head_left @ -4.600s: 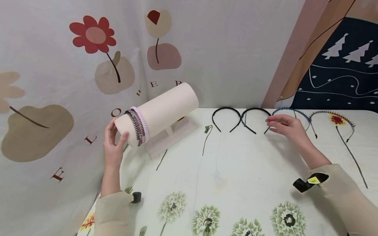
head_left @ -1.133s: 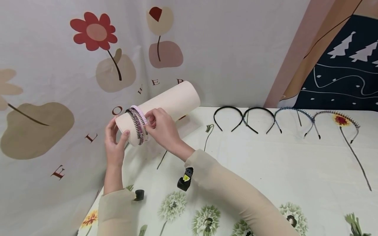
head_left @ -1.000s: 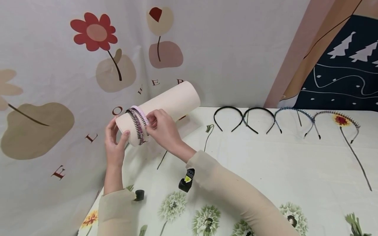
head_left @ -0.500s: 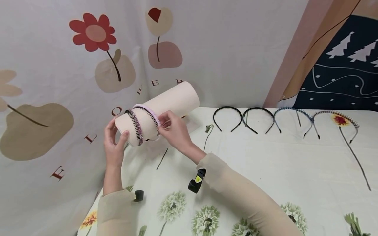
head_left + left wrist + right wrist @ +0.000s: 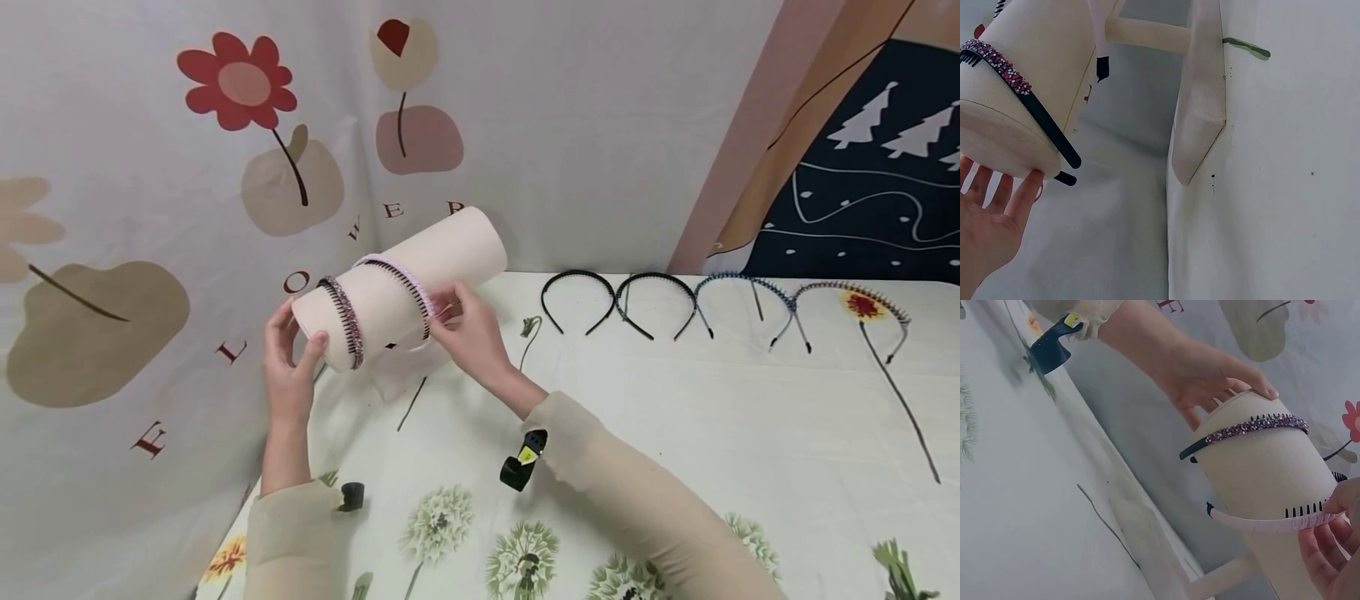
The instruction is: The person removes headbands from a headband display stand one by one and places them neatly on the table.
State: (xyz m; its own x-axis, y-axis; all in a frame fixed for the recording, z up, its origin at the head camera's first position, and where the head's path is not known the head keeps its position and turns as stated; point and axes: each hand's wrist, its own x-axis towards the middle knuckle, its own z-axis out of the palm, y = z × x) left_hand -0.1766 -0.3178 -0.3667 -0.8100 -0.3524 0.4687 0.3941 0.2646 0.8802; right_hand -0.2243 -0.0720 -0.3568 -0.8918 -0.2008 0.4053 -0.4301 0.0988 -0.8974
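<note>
A cream headband display stand has a padded roll held up on a post over a flat base. My left hand grips the roll's near left end, thumb on one side and fingers on the other; the left wrist view shows the fingertips against the end face. A lilac headband with black teeth straddles the roll near its middle. My right hand pinches its side between thumb and fingers. Nearer the left end sits a glittery pink-and-black headband, apart from the lilac one.
Several headbands lie in a row along the table's back: two black ones, a blue one and a spiky brownish one. A patterned cloth hangs behind. The white tablecloth carries printed flowers.
My right hand came from the table's right side to the lilac headband and slid it along the roll, rightward from the glittery one. My left hand stayed at the roll's end.
</note>
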